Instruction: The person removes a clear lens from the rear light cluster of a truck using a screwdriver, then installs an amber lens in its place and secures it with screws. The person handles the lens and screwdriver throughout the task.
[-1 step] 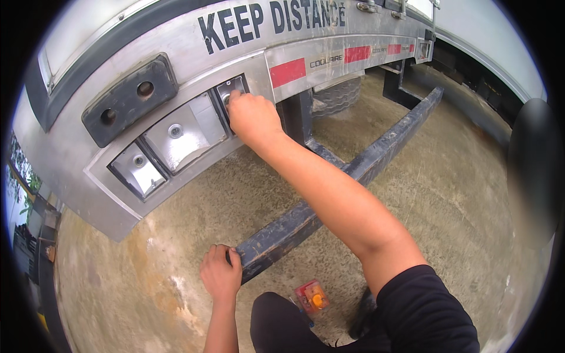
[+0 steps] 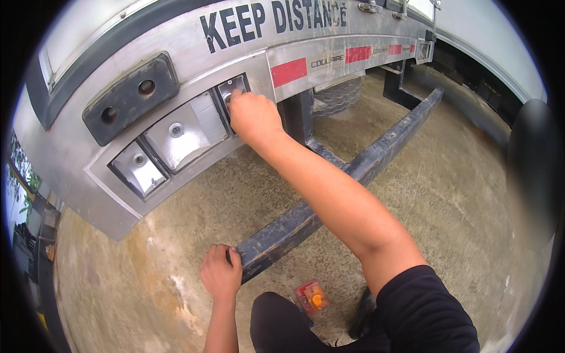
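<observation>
My right hand [image 2: 255, 120] reaches into the rightmost compartment [image 2: 230, 86] of a tail light housing in the truck's rear panel. Its fingers are closed at the socket area, and whatever they pinch is hidden. To the left are two more uncovered compartments: a wide middle reflector [image 2: 200, 120] with a round socket [image 2: 176, 130] at its centre, and a smaller left reflector [image 2: 140, 175] with its own socket [image 2: 139, 159]. Lower down, my left hand [image 2: 220, 272] is wrapped round the near end of a black metal bumper bar [image 2: 276, 235].
A black rubber bumper block [image 2: 130, 99] with two holes sticks out above the lights. On the concrete floor [image 2: 412, 217], by my knee, lies a red box with orange items [image 2: 312, 296]. A tyre [image 2: 336, 97] shows under the truck; a dark blurred shape [image 2: 534, 170] stands at right.
</observation>
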Tool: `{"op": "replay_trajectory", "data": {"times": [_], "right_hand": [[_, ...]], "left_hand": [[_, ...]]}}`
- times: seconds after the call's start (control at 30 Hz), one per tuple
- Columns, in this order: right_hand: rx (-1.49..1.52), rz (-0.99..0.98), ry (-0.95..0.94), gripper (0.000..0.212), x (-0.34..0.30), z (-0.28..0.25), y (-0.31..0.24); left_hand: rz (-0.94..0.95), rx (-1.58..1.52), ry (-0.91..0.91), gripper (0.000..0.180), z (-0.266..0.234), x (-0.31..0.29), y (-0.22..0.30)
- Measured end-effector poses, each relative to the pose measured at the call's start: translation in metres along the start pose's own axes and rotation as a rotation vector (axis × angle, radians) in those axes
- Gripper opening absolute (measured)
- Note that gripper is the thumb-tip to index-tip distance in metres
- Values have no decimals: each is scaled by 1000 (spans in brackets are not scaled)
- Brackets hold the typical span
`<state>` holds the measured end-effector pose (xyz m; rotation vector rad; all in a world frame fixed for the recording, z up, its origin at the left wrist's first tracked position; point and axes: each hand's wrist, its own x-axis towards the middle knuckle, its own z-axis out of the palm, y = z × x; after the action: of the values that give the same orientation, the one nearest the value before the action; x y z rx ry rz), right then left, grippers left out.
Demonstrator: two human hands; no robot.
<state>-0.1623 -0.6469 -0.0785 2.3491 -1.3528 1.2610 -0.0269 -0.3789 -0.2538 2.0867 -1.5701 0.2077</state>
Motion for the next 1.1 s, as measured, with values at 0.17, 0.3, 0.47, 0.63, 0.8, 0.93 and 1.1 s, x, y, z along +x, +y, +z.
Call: {"op": "replay_trajectory", "data": {"times": [0.17, 0.3, 0.47, 0.63, 0.8, 0.93, 1.1], "right_hand": [[4, 73, -65, 16, 4, -5, -8], [-33, 65, -118, 19, 10, -13, -8], [-98, 27, -209, 20, 10, -20, -5], [-84, 99, -146, 31, 0, -27, 0], [-156, -61, -84, 29, 0, -29, 4], [-149, -28, -59, 26, 3, -24, 6], [-152, -44, -21, 29, 3, -20, 12]], "left_hand": [[-11, -23, -4, 19, -2, -1, -1], [-3, -19, 10, 20, -1, 3, 0], [4, -23, 30, 22, -2, 4, 0], [7, -52, 35, 20, -2, 3, -3], [32, -67, 68, 19, 1, 3, -4], [29, -66, 67, 19, 1, 3, -5], [17, -81, 54, 21, 0, 3, -4]]}}
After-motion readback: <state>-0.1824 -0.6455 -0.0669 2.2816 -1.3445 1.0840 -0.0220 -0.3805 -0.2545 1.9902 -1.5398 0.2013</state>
